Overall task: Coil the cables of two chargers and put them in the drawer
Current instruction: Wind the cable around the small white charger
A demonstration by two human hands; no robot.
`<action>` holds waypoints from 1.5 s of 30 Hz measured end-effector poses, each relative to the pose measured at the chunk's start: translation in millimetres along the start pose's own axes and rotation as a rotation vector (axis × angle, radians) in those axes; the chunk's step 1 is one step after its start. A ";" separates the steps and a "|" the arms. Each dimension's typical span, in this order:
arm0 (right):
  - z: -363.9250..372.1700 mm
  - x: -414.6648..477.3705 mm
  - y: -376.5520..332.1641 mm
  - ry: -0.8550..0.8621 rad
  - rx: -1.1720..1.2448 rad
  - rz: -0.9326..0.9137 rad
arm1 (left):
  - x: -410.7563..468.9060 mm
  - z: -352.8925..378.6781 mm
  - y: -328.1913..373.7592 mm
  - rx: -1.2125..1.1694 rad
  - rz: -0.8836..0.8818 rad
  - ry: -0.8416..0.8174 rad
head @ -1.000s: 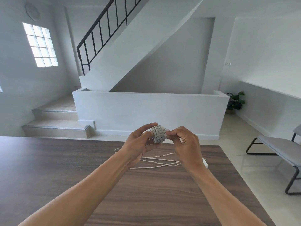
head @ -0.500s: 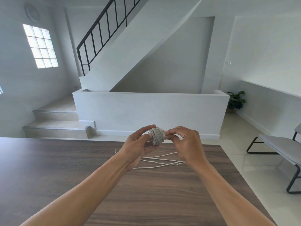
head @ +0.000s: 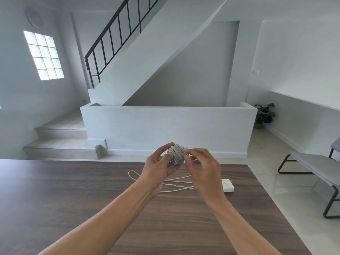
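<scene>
The person stood at a dark wooden table (head: 73, 199) with both forearms stretched out over it. Between the 2 hands, raised above the far edge of the tabletop, was a cable bundle (head: 177, 154), pale grey and wound tight into a fat little ball. The left hand (head: 158, 168) cradled it from the left side, thumb curved over the top and the fingers curled underneath. The right hand (head: 204, 173) met it from the right side; its fingers were bent and its thumb and forefinger seemed to pinch the bundle's right edge, though that hand was a bit blurred.

Below the hands, a loose cable (head: 174, 183) lay in slack white loops on the table, running towards a white charger block (head: 227, 185) that lay flat just right of the right wrist.

Beyond the table I could see a low white wall, a staircase with a black railing (head: 114, 41), a glass-block window (head: 44, 55), a potted plant (head: 265, 115) and a grey bench (head: 312, 166).
</scene>
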State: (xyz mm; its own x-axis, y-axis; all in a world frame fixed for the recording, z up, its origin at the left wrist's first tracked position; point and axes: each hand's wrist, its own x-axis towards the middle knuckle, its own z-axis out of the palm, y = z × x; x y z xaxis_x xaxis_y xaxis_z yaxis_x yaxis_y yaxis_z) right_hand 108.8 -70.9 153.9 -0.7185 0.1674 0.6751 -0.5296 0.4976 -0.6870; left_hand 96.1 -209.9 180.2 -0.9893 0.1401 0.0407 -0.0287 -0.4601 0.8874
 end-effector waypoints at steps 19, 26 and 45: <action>15.1 -9.4 1.1 0.132 -0.033 0.055 | 3.3 15.0 -15.1 0.124 0.050 0.132; 21.9 -14.4 12.1 0.152 -0.110 0.017 | 4.2 16.9 -20.9 0.145 0.045 0.157; 23.9 -11.8 17.2 0.045 -0.187 0.066 | 7.9 12.9 -32.4 0.221 0.045 0.225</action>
State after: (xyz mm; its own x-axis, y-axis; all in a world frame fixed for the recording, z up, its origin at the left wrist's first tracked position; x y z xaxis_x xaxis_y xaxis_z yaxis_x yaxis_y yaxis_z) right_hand 97.3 -84.6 127.7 -0.7261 0.2405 0.6442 -0.3858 0.6330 -0.6712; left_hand 91.0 -182.5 157.7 -0.9963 -0.0854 0.0015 0.0235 -0.2565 0.9663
